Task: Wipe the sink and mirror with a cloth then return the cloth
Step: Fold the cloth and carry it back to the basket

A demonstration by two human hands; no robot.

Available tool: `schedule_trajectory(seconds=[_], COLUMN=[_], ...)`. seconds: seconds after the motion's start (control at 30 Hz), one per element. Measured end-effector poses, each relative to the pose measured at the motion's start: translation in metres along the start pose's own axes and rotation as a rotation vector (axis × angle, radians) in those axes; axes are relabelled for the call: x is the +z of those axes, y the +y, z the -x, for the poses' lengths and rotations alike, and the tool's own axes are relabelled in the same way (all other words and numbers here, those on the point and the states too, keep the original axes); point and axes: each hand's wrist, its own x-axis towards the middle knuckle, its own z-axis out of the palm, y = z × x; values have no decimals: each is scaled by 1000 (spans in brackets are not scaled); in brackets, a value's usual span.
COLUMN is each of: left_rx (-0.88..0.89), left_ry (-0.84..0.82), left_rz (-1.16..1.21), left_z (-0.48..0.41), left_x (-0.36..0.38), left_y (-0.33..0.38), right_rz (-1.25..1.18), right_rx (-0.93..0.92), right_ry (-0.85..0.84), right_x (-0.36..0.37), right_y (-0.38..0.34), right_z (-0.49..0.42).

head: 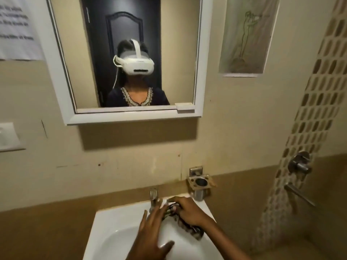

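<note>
White porcelain filled the bottom of my view: the sink (105, 228), set against a tan wall. My right hand (189, 210) was closed over one end of the cloth (189, 227), a dark patterned strip bunched on the rim just right of the tap (153, 198). Its long axis ran from near the tap down and to the right, with the loose end trailing onto the right rim. My left hand (152, 234) was spread flat over the basin, fingers pointing up toward the tap, holding nothing. Above hung the mirror (199, 59) in its white frame, reflecting a dark door. A metal holder (200, 183) was fixed to the wall right of the tap, and a mosaic tile band (309, 117) ran up the right wall.
</note>
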Motion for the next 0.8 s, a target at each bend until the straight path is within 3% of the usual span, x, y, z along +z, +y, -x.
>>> schedule_trajectory(seconds=[0.13,0.27,0.43,0.6,0.73,0.8], left_rx=[-124,-71,14,85,185,163], left_ry=[-87,-80,-134,77,90,-19], left_rz=[-167,-64,140,34,495,773], left_z=[4,3,-13,-31,-40,-39], left_x=[42,41,35,42,61,73], left_y=[-11,-22,-17,8,58,91], right_rz=[-260,-478,-446,-580,-1093,-1341], right_rx=[224,305,338,392,519,519], right_ry=[-97,-125,-159,-5,200,252], right_x=[16,18,10,10,12,6], right_y=[4,4,17,28,36,43], right_z=[19,33,60,112,152,175])
